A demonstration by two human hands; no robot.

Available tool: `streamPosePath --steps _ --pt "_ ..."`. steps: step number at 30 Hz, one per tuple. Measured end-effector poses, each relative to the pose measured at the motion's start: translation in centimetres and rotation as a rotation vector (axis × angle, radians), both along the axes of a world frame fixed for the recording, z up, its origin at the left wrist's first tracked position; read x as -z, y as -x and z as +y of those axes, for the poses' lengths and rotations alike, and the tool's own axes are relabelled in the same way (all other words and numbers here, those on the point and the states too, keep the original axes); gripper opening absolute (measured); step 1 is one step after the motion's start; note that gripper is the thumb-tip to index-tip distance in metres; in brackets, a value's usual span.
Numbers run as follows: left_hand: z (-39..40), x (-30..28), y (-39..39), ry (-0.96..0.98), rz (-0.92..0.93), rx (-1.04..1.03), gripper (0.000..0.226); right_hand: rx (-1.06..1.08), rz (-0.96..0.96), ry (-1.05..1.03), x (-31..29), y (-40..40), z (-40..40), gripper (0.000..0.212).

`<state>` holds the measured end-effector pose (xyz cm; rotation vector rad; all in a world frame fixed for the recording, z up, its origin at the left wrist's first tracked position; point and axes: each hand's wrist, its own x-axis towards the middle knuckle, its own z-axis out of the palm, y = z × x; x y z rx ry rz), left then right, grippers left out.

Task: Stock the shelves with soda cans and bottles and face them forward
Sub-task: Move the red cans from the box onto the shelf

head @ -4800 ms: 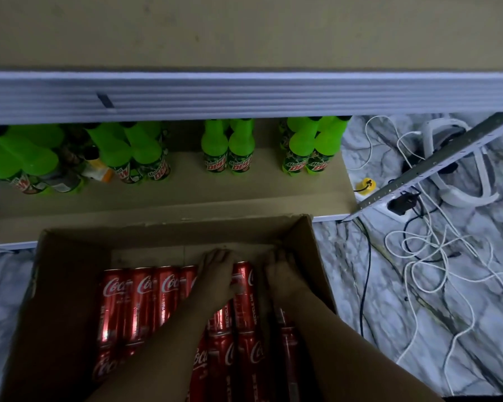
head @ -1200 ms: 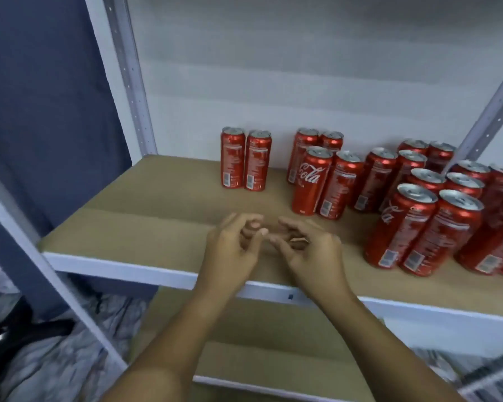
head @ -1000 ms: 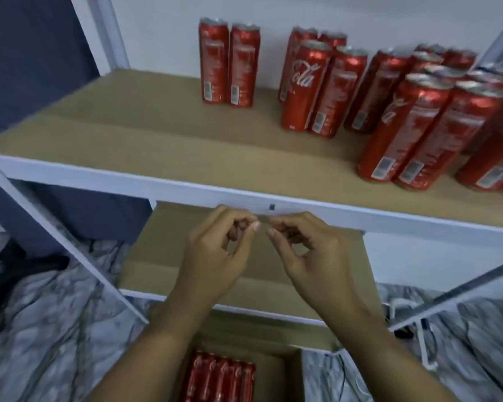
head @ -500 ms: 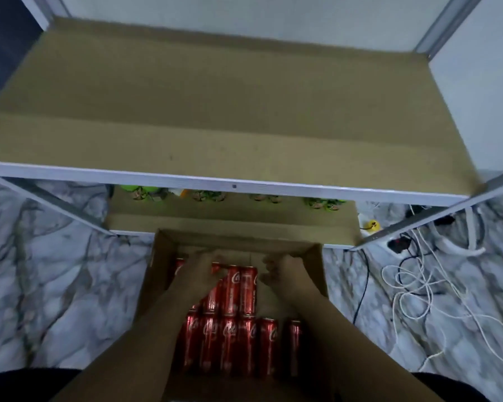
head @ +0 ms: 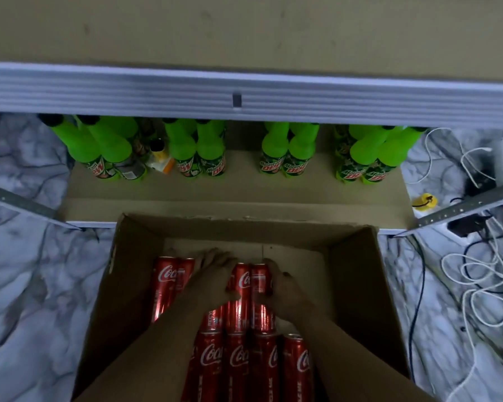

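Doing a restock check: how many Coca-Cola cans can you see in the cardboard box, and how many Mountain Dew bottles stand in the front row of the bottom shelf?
Coca-Cola cans: 9 in view, others may be hidden
Mountain Dew bottles, front row: 8
Total: 17

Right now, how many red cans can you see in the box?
9 red cans: five in the far row, one of them mostly under the left hand, and four in the near row. The arms may hide more.

red cans [head: 238, 288]; green bottles [head: 285, 152]; marbled floor [head: 26, 285]
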<state>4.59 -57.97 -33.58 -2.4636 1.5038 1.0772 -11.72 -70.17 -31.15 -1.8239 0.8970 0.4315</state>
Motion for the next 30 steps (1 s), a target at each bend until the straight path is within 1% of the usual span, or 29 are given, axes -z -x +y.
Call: streamPosePath --steps 4,8,11,13,15,16,17,19,21,24,27,30 --pt "0.0 0.0 0.1 0.108 0.021 -0.029 0.091 0.123 -0.04 0.017 1.6 0.3 0.6 0.054" --pt "0.7 -0.4 0.7 0.239 0.099 -0.137 0.083 0.228 -0.116 -0.004 1.2 0.9 1.0 0.046" --pt "0.9 -1.6 1.1 0.309 0.196 -0.208 0.059 0.274 -0.18 -0.049 0.5 1.7 1.5 0.051" --pt "1.2 -2.1 1.4 0.348 0.339 -0.288 0.05 0.3 -0.225 -0.066 0.0 2.2 1.9 0.058" --pt "1.9 -2.4 1.6 0.394 0.538 -0.434 0.053 0.307 -0.252 -0.03 -0.6 2.7 2.3 0.065" --pt "2.2 -2.6 1.7 0.427 0.602 -0.504 0.058 0.29 -0.249 -0.005 -0.8 2.8 2.5 0.069" --pt "2.5 -3.1 1.7 0.459 0.642 -0.557 0.062 0.279 -0.254 0.012 -1.4 2.9 2.5 0.071" --pt "2.8 -4.8 2.0 0.532 0.668 -0.629 0.061 0.245 -0.266 0.032 -3.4 2.9 2.3 0.07" --pt "2.9 -8.1 2.1 0.603 0.634 -0.677 0.058 0.198 -0.282 0.039 -6.9 2.6 1.9 0.069" --pt "3.0 -15.0 1.7 0.703 0.546 -0.719 0.057 0.129 -0.339 0.113 -13.5 1.9 1.5 0.065" --pt "3.3 -23.4 0.4 0.852 0.435 -0.703 0.057 0.091 -0.458 0.186 -21.3 0.7 1.4 0.063" --pt "4.0 -33.4 -1.1 0.972 0.388 -0.729 0.058 0.059 -0.559 0.188 -30.6 -1.2 1.4 0.062"
